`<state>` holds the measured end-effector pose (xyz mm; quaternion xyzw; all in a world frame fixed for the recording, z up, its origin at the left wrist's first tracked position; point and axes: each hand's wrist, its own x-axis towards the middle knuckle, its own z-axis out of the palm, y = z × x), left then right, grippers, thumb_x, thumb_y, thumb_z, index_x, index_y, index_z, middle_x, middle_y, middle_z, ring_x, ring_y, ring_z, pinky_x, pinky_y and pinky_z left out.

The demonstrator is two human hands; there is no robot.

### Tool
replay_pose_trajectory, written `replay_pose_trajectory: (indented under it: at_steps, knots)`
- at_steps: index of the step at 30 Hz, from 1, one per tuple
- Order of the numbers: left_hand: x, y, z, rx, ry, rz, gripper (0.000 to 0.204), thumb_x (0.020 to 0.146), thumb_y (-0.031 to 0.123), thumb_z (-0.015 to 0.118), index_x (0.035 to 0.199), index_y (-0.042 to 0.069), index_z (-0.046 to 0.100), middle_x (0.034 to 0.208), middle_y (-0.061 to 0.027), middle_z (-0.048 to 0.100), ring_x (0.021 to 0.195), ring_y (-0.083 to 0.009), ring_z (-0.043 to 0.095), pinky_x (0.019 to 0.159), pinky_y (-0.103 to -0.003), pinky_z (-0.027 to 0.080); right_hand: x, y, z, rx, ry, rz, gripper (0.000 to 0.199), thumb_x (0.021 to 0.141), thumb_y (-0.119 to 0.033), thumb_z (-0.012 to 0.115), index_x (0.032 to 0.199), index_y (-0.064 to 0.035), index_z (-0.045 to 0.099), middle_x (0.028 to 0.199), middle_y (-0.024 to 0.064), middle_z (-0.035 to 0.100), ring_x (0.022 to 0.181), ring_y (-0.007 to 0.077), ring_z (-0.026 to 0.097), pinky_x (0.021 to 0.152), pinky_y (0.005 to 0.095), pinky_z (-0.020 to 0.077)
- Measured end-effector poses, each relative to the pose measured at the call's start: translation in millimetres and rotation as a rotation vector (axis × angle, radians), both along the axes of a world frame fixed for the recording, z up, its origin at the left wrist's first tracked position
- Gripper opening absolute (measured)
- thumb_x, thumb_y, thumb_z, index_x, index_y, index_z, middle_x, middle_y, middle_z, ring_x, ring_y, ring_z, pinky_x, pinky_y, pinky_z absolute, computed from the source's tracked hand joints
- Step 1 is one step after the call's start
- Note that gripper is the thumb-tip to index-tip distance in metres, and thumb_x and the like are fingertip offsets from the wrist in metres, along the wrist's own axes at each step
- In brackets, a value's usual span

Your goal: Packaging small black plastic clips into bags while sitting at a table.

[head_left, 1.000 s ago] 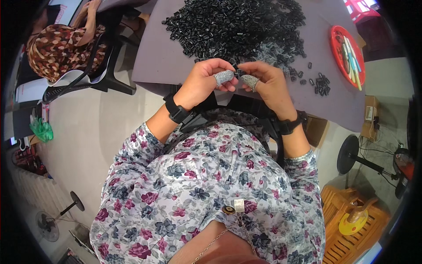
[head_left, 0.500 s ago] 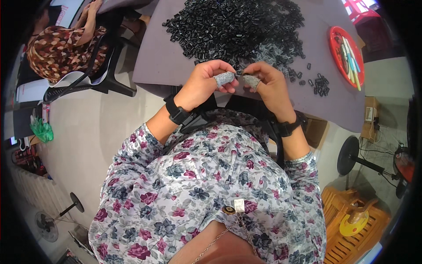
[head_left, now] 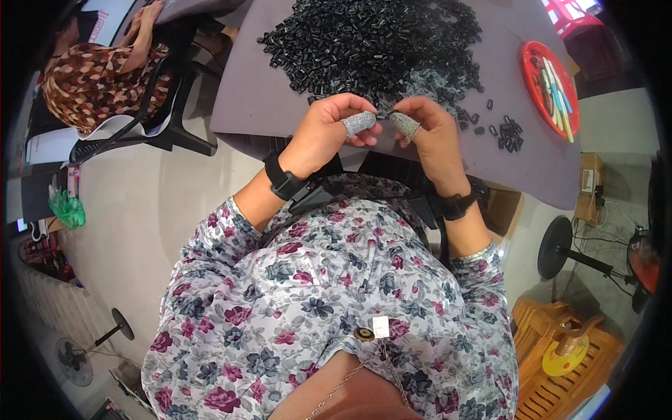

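While fingers hide it | left hand (head_left: 329, 129), right hand (head_left: 430, 129) pinch small black piece (head_left: 383, 112).

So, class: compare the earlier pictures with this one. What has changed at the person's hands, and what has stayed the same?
Almost nothing visibly changed. The left hand and right hand stay together at the table edge, grey-capped fingertips still pinching a small black piece between them. The pile of black pieces, the red tray and the seated co-worker have not moved.
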<state>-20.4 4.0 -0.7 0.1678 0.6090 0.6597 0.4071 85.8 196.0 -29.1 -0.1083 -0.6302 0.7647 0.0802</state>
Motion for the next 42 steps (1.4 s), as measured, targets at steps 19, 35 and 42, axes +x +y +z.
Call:
replay_pose_trajectory:
  at_steps: [19, 35, 42]
  knots:
    - [-5.2, -14.9, 1.0, -0.036, 0.059, -0.228, 0.015, 0.105, 0.007, 0.057, 0.115, -0.001, 0.065, 0.098, -0.0094, 0.075, 0.084, -0.0128, 0.071, 0.077, -0.026, 0.058, 10.5, -9.4, 12.5, 0.008, -0.050, 0.196, 0.019, 0.090, 0.009, 0.059, 0.105, 0.0033, 0.067, 0.098, 0.0047, 0.072, 0.087, 0.0097, 0.068, 0.074, 0.0241, 0.0540]
    - [8.9, -18.2, -7.6, -0.006, 0.185, -0.159, 0.031, 0.091, -0.012, 0.049, 0.109, -0.001, 0.072, 0.096, -0.0056, 0.073, 0.082, -0.0094, 0.067, 0.071, -0.024, 0.054, 32.7, -15.9, 19.4, 0.052, -0.050, 0.139, 0.022, 0.089, 0.013, 0.058, 0.108, 0.0053, 0.067, 0.103, 0.0073, 0.071, 0.097, 0.0097, 0.067, 0.084, 0.0253, 0.0543]
    - [12.1, -21.7, -6.6, -0.027, 0.100, -0.112, 0.034, 0.089, -0.014, 0.050, 0.110, -0.004, 0.074, 0.100, -0.0090, 0.074, 0.082, -0.0123, 0.069, 0.073, -0.025, 0.057, 31.1, -24.0, 23.1, 0.331, 0.035, 0.139, 0.019, 0.090, 0.011, 0.060, 0.106, 0.0051, 0.067, 0.096, 0.0043, 0.071, 0.089, 0.0091, 0.067, 0.076, 0.0246, 0.0541]
